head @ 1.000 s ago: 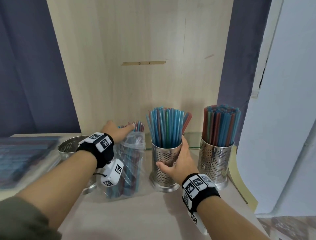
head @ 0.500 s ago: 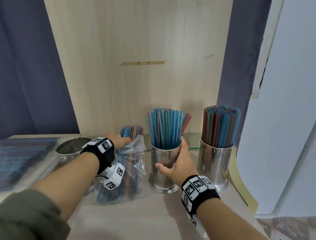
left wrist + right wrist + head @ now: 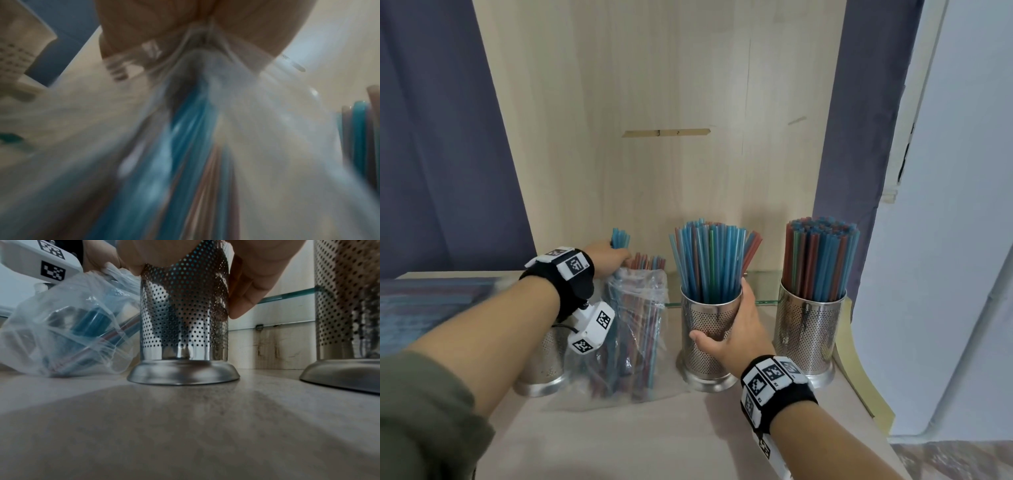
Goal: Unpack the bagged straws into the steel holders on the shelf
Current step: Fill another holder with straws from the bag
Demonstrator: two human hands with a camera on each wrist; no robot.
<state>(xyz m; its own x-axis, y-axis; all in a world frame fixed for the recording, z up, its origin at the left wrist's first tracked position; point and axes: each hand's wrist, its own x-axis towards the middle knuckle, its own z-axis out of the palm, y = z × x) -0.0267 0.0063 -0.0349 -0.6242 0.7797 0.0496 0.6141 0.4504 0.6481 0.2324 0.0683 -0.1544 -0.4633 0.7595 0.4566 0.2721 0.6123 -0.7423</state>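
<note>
A clear plastic bag (image 3: 635, 329) of blue and red straws leans on the shelf between two steel holders. My left hand (image 3: 607, 258) grips a small bunch of blue straws (image 3: 619, 237) at the bag's mouth and lifts them above the rest; in the left wrist view the blue straws (image 3: 185, 138) are blurred. My right hand (image 3: 736, 329) is wrapped around the middle perforated steel holder (image 3: 705, 318), which is packed with straws. In the right wrist view its fingers (image 3: 246, 293) curl round the holder (image 3: 185, 318), with the bag (image 3: 68, 331) to its left.
A second full steel holder (image 3: 808, 325) stands at the right. Behind my left forearm a third steel holder (image 3: 541, 363) stands, its contents hidden. A stack of flat bagged straws (image 3: 417, 308) lies at far left. The wooden back panel (image 3: 664, 102) rises close behind.
My left hand has closed on some blue straws at the bag's mouth and raised them; the bag has tipped more upright. My right hand has stayed on the middle holder.
</note>
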